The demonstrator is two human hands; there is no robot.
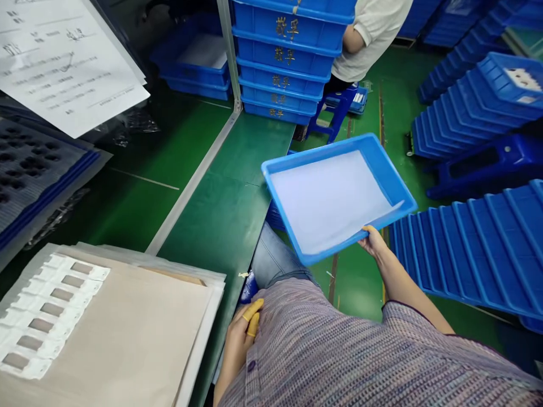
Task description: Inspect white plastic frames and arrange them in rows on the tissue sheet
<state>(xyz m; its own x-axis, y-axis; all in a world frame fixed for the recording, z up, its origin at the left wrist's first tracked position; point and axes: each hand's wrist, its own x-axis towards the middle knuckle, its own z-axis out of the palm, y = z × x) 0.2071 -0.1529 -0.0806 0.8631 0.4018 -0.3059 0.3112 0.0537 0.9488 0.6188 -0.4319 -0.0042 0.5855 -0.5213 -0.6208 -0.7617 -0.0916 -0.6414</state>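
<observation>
My right hand [374, 243] grips the near right rim of a shallow blue plastic tray [401, 195]. The tray is held tilted over the floor, to the right of the green bench [212, 215]. A white sheet [328, 198] lines its bottom and curls up at the near right corner. My left hand [242, 330] rests against my shirt by the bench edge, holding nothing visible. Its fingers are loosely bent and slightly apart, and two wear yellow finger cots. Left of it, a row of white parts with grey windows [51, 309] lies on brown paper sheets [127, 333].
Stacked blue trays [280, 56] stand at the bench's far end, beside a seated person [373, 34]. More tray stacks [470, 243] line the right, near a blue stool [479, 164]. Printed papers [63, 62] hang at upper left above a rack of dark parts [29, 169].
</observation>
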